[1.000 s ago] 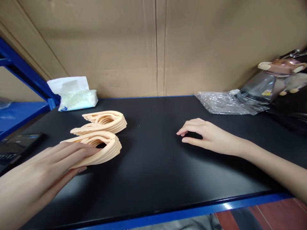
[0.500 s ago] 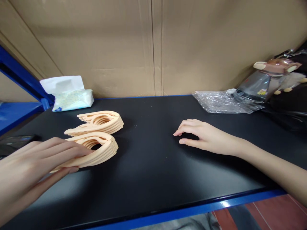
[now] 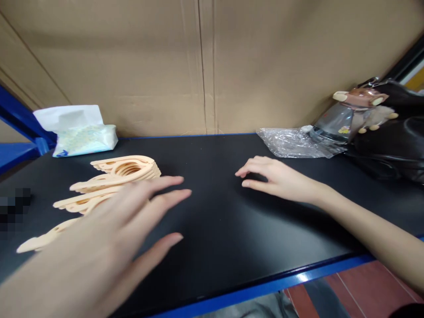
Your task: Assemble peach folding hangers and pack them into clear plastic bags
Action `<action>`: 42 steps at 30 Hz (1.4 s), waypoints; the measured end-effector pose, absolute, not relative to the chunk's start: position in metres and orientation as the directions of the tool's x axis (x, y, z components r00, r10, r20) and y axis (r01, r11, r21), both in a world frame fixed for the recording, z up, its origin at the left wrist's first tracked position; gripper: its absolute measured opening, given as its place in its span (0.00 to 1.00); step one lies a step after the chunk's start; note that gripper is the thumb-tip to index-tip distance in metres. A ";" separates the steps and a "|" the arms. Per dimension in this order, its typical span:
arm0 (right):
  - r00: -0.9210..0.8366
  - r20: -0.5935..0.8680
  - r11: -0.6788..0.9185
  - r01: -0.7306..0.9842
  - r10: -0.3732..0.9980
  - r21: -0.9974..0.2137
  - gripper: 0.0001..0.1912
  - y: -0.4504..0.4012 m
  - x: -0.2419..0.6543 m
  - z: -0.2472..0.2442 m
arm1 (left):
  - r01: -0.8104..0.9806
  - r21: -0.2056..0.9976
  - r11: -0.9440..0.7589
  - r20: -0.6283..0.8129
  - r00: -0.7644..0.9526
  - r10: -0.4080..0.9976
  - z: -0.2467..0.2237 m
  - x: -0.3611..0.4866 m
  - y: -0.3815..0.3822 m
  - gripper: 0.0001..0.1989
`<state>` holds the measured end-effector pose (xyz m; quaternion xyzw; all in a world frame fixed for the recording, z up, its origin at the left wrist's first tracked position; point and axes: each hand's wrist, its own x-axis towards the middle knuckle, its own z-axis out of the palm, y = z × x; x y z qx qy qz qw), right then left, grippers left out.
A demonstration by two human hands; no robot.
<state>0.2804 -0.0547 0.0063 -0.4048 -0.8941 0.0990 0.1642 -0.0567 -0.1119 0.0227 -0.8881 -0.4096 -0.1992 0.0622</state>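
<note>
My left hand [image 3: 115,229] is over the near stack of peach-coloured, curved plastic pieces that look like clothes hangers [image 3: 79,201]. Its fingers and thumb are spread and point right, with nothing between them, and they hide much of that stack. Just behind lies another stack of the same hangers [image 3: 145,170], nested together with rounded loops at the right and narrow ends at the left. Over the black tabletop at centre right, my right hand [image 3: 268,174] is open, palm down, fingers slightly bent and thumb apart. It holds nothing.
A pack of tissues [image 3: 86,139] sits at the back left. Toward the back right lie a clear plastic bag [image 3: 291,143], a transparent bottle [image 3: 338,119] with a brown lid, and a black bag [image 3: 391,145]. Cardboard [image 3: 149,66] rises behind the black table [image 3: 212,247], which has a blue edge.
My left hand has let go of the near stack, opened and moved right over it. My right hand keeps its pose. The view has shifted slightly to the right.
</note>
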 end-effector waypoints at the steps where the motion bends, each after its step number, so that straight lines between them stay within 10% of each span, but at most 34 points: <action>1: -0.581 0.250 0.632 0.730 0.775 -0.262 0.15 -0.050 0.287 0.009 | 0.707 -0.055 -0.705 0.414 0.659 0.628 0.019 -0.039 -0.111 0.24; 4: -0.397 0.358 0.462 0.880 0.845 -0.114 0.20 -0.035 0.314 0.017 | 0.592 -0.211 -0.777 0.336 0.791 0.512 0.005 0.001 -0.099 0.22; 10: -0.017 0.253 -0.008 0.995 0.967 0.094 0.34 -0.014 0.367 0.014 | 0.634 -0.120 -0.764 0.207 0.768 0.606 -0.019 0.036 -0.065 0.22; 19: 0.043 0.212 -0.059 0.996 0.976 0.067 0.24 -0.007 0.369 0.009 | 0.645 -0.012 -0.764 0.221 0.747 0.627 -0.027 0.034 -0.061 0.23; 28: 0.094 0.469 -0.204 0.960 0.878 0.191 0.24 -0.020 0.352 0.027 | 0.633 0.095 -0.768 0.250 0.731 0.634 -0.029 0.034 -0.061 0.23; 37: -0.562 0.646 0.260 0.822 0.517 0.507 0.15 -0.089 0.262 0.017 | 0.638 0.324 -0.698 0.565 0.461 0.684 -0.018 0.032 -0.062 0.23; 42: -0.744 0.523 0.849 0.524 0.416 0.071 0.27 -0.103 0.234 0.000 | 0.623 0.322 -0.713 0.512 0.519 0.685 -0.022 0.034 -0.059 0.17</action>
